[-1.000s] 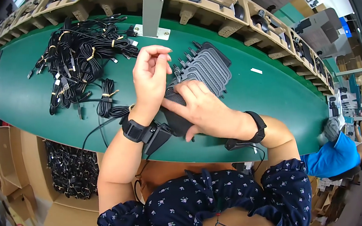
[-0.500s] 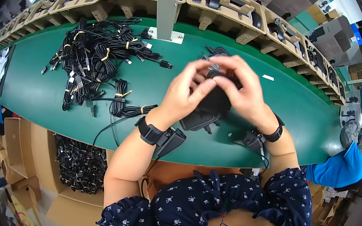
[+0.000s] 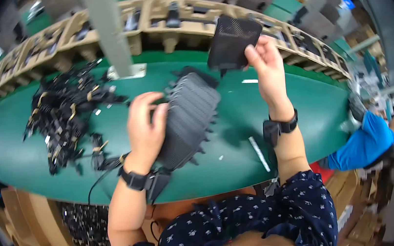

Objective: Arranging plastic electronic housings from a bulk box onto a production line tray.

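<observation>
Raised toward the tan trays at the back right, a flat black square device with a perforated panel [image 3: 234, 42] is gripped along its right edge by my right hand [image 3: 268, 67]. My left hand [image 3: 147, 126] is open, thumb and curled fingers apart, beside a tight row of similar black devices [image 3: 189, 119] lying on the green table [image 3: 295, 125]. Its thumb is next to the row's left edge; whether it touches cannot be made out. Short black tabs stick out along both sides of the row. Both wrists wear black straps with small units.
Bundled black cables [image 3: 69, 106] lie on the left of the table. Tan moulded trays [image 3: 150, 23] line the back, behind a metal post [image 3: 113, 40]. A white strip [image 3: 259, 153] lies at the right. A cardboard box of cables [image 3: 85, 225] stands below left. A person in blue [image 3: 364, 142] is at the right.
My hands have moved apart. The right has lifted a black device up and back, while the left has moved left. The row of devices, hidden behind my hands before, now shows. The whole view has shifted.
</observation>
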### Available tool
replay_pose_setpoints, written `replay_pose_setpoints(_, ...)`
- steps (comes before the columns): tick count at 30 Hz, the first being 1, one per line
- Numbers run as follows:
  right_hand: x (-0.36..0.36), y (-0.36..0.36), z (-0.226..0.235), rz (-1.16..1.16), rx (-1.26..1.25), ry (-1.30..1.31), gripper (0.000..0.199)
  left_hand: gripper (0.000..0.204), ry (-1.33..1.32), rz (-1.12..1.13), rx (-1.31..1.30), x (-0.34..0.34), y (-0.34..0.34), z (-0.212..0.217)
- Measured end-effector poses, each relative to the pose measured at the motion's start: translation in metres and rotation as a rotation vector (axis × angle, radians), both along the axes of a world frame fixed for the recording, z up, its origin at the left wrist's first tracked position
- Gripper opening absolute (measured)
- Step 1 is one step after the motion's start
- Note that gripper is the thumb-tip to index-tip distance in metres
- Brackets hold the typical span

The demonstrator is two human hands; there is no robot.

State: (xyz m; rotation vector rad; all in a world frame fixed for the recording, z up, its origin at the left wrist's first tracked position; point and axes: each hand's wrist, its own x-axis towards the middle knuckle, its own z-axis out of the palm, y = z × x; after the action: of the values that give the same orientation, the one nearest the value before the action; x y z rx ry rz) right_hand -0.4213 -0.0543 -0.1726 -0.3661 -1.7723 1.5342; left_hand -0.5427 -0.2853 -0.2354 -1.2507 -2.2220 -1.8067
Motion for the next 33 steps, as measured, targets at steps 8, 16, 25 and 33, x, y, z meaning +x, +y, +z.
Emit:
replay_pose_setpoints(8, 0.036, 0.172, 0.018, -0.538, 0.242, 0.17, 0.019, 0.031, 0.584, 0.421, -0.488, -0.038, -0.018, 0.004)
replay_pose_setpoints(16, 0.04, 0.239, -0.006, -0.534, 0.165, -0.306, 0.03, 0.026, 0.622, 0.34, -0.69, -0.035, -0.013, -0.012)
replay_pose_setpoints(25, 0.045, 0.285, -0.025, -0.623, 0.712, -0.95, 0.034, 0.027, 0.527, 0.35, -0.469, -0.035, -0.008, -0.019)
replay_pose_setpoints(33, -0.073, 0.039, 0.008, -0.276, 1.156, -0.215, 0.024, 0.022, 0.328, 0.107, -0.072, -0.022, 0.002, -0.027)
